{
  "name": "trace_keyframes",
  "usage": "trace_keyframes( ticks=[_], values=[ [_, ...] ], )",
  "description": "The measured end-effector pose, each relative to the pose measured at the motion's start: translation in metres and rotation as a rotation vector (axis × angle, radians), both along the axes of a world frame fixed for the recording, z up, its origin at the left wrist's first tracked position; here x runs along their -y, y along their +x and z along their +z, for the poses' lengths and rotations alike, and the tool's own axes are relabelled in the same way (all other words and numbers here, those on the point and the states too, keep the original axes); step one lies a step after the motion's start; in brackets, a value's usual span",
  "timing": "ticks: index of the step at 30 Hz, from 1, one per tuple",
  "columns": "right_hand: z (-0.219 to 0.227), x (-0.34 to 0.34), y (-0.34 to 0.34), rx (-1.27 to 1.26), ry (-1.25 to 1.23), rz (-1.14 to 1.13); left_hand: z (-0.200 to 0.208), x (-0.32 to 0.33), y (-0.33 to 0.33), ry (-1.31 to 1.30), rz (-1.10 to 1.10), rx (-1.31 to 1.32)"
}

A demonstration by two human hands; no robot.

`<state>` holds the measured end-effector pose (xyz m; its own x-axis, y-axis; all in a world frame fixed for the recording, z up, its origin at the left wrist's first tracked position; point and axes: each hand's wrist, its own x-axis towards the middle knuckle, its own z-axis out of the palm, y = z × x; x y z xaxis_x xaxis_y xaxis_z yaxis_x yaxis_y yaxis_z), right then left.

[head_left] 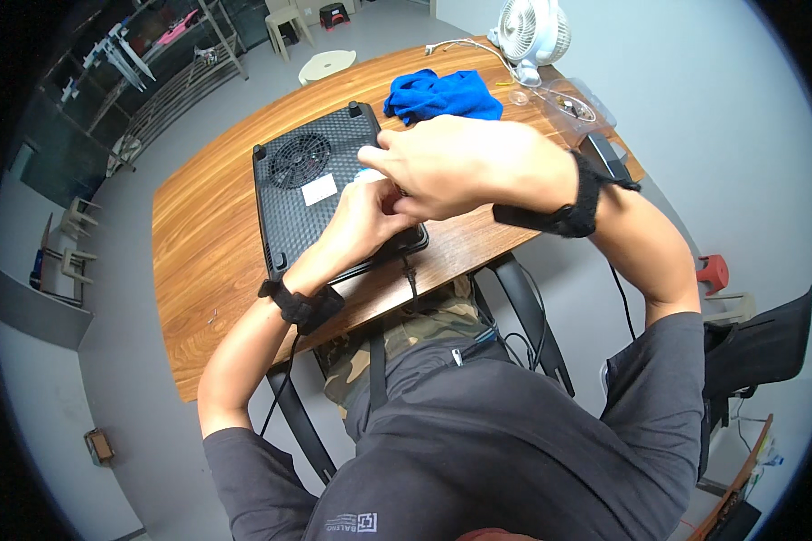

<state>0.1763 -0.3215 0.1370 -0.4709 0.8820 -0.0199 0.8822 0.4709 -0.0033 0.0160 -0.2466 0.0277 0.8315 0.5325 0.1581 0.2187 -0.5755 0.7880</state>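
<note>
A flat black appliance with a textured underside, probably an induction cooker [284, 236], lies bottom up on the wooden table. A round fan grille, a white label and small feet at its corners show. Both hands meet over its right part. My left hand [363, 216] is closed, its fingertips pinched together beside my right hand. My right hand [451, 167] reaches across from the right with bent fingers, above the left one. A small white and blue thing [366, 174] peeks out between the hands; its kind is mostly hidden by the fingers.
A blue cloth [442, 96] lies crumpled behind the appliance. At the far right stand a white fan [532, 36], a clear plastic tray [586, 101] with small parts, and a dark box [604, 155]. A black cable [412, 279] hangs over the table's near edge.
</note>
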Motion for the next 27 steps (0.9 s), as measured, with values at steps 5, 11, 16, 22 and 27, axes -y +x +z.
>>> trace_keyframes(
  ticks=[5, 11, 16, 22, 27],
  values=[
    [0.014, 0.004, 0.013, -0.039, -0.041, 0.087, 0.017, -0.002, 0.001, -0.013, -0.108, -0.093],
    [0.021, 0.003, 0.005, 0.057, -0.053, -0.063, 0.01, -0.009, 0.005, -0.026, -0.121, 0.016],
    [0.033, 0.004, -0.003, 0.185, -0.143, -0.202, 0.02, -0.007, 0.006, -0.02, -0.11, 0.005],
    [0.017, 0.006, 0.018, -0.009, -0.011, 0.013, 0.032, -0.013, 0.003, -0.108, -0.157, -0.068],
    [0.023, -0.001, 0.007, 0.066, -0.075, -0.146, 0.022, -0.02, 0.005, -0.153, -0.197, -0.02]
  ],
)
